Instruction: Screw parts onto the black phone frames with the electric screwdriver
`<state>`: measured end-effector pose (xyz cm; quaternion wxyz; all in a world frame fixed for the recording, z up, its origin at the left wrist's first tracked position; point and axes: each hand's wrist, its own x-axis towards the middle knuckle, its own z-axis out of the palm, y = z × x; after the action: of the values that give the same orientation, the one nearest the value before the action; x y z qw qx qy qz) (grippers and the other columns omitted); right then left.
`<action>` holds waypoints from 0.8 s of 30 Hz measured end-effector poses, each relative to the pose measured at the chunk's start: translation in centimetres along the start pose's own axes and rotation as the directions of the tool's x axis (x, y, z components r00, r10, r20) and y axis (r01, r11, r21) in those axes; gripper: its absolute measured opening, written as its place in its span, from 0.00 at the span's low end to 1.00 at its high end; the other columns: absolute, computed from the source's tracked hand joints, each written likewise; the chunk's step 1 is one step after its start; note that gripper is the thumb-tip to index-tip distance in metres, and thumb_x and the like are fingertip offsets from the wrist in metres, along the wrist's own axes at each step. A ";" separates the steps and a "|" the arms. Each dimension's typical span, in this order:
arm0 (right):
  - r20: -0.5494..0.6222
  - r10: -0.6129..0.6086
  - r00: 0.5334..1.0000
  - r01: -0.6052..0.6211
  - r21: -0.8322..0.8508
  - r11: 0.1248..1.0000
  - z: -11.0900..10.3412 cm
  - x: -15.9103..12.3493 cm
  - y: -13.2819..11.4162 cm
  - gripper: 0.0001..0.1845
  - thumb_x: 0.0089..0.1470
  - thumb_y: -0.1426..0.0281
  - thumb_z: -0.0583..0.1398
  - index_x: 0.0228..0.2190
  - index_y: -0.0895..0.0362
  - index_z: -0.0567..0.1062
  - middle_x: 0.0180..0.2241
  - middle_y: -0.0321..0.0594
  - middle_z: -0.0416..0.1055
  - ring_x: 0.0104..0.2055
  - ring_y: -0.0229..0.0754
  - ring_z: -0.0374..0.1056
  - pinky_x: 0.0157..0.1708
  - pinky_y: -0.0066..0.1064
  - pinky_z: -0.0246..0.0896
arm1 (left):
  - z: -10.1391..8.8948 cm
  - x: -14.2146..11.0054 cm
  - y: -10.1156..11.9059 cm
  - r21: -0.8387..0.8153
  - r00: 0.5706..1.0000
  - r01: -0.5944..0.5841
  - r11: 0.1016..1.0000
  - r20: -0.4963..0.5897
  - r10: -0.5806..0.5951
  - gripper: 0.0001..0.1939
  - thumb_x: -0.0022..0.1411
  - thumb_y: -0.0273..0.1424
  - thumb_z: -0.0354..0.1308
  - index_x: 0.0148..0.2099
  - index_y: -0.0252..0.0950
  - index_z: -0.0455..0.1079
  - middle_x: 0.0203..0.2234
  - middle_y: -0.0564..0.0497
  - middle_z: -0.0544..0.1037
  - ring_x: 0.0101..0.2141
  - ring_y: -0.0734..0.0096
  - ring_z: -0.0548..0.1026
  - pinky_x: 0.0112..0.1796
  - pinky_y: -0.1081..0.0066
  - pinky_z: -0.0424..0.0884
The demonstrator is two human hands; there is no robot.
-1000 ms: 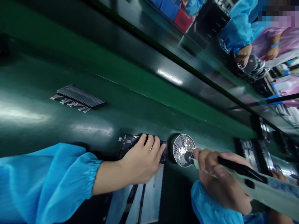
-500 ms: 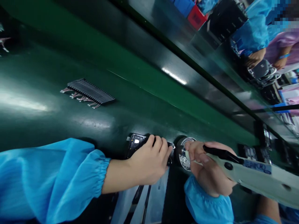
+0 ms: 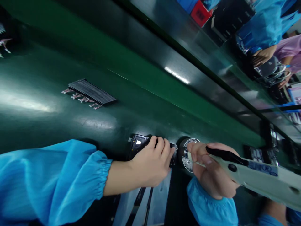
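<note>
My left hand [image 3: 151, 164] curls over a flat black electronic device [image 3: 135, 150] on the green bench, its fingers bent round the far edge. Most of the device is under the hand; a small white square shows at its left end. In my right hand [image 3: 211, 171] is a pale electric screwdriver [image 3: 265, 179] with a black lever, gripped near its front end. The screwdriver's front points at a round metal screw holder [image 3: 182, 155] with a perforated top, just right of the device. My fingers partly cover that holder, and I cannot make out the bit's tip.
A row of thin dark parts with wired connectors [image 3: 92, 91] lies farther back on the bench. Bluish film-covered panels [image 3: 160, 201] lie below my left hand. Beyond a raised rail, a co-worker's hand [image 3: 264, 56] handles dark equipment near a red bin [image 3: 201, 13].
The view has shifted slightly. Both my hands keep their holds, with the screwdriver still over the screw holder. People across the rail have moved a little.
</note>
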<state>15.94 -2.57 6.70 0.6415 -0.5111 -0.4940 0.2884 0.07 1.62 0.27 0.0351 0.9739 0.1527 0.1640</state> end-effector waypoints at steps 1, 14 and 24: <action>-0.008 -0.003 1.000 0.003 0.000 1.000 0.1 0.1 0.0 0.12 0.54 0.78 0.60 0.41 0.56 0.76 0.22 0.32 0.68 0.23 0.38 0.65 0.28 0.38 0.65 | 0.0 0.0 0.0 -0.001 1.000 -0.002 1.000 0.000 0.002 0.27 0.69 0.41 0.50 0.60 0.26 0.71 0.50 0.28 0.77 0.46 0.38 0.76 0.45 0.46 0.70; -0.074 0.022 0.997 -0.020 0.020 1.000 0.0 0.0 0.3 0.13 0.54 0.78 0.60 0.40 0.52 0.77 0.21 0.32 0.66 0.22 0.38 0.63 0.28 0.39 0.64 | -0.7 0.3 -0.3 -0.022 0.999 0.002 1.000 0.047 -0.001 0.27 0.71 0.40 0.47 0.60 0.26 0.71 0.50 0.29 0.77 0.46 0.40 0.77 0.46 0.47 0.70; -0.196 -0.014 0.980 0.006 -0.040 0.999 -4.5 -2.7 -0.6 0.14 0.51 0.78 0.57 0.40 0.56 0.75 0.19 0.31 0.63 0.21 0.37 0.62 0.28 0.35 0.63 | -0.7 0.1 0.0 -0.012 0.999 0.004 1.000 0.047 -0.003 0.26 0.69 0.41 0.52 0.59 0.28 0.73 0.49 0.28 0.78 0.47 0.39 0.78 0.46 0.48 0.73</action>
<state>19.11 -6.76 6.36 0.6782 -0.5472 -0.4365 0.2236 -0.04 1.66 1.00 0.0450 0.9771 0.1523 0.1417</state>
